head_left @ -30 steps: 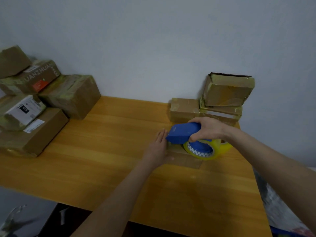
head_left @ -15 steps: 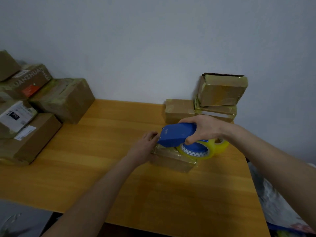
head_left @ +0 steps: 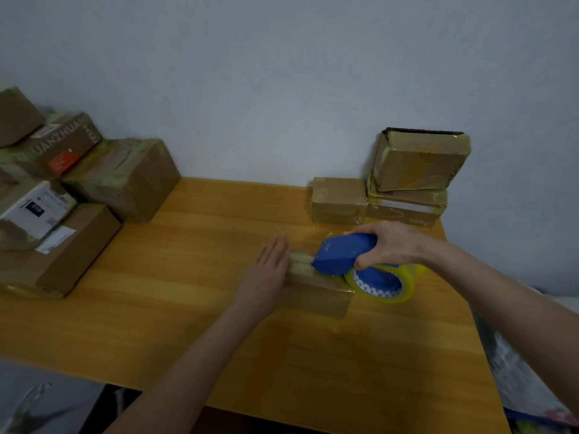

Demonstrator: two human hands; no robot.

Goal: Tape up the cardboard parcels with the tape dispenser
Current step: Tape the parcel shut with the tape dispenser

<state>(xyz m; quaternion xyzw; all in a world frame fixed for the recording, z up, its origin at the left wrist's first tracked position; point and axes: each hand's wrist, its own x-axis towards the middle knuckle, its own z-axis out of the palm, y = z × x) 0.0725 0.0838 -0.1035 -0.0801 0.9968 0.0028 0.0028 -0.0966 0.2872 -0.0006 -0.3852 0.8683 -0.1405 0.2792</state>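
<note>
- Work surface: a wooden table (head_left: 188, 324) set against a plain wall (head_left: 282, 89).
- Parcel in work: a low cardboard parcel (head_left: 316, 296) lies flat on the table, right of centre and nearer the far edge than the near edge. Glossy tape shows on its top and front face.
- Left hand (head_left: 271, 270): flat, palm down, fingers straight and together. It rests on the left end of the parcel and grips nothing.
- Right hand (head_left: 388, 245): fingers and thumb curled round the handle of the blue tape dispenser (head_left: 341, 253).
- Tape dispenser: the nose points left and sits on the top of the parcel, just beside the left fingertips. The yellowish tape roll (head_left: 404, 288) hangs below the right hand, at the right end of the parcel.
- Hands: apart, one at each end of the parcel.
- Far right corner: a small parcel (head_left: 340, 198) stands beside a flat parcel (head_left: 407, 209), touching it. An upper parcel (head_left: 419, 161) rests on the flat parcel, slightly tilted, close to the wall.
- Left edge: a pile of parcels (head_left: 125, 177), several deep, some with white labels, occupies the far left corner and runs along the left edge.
</note>
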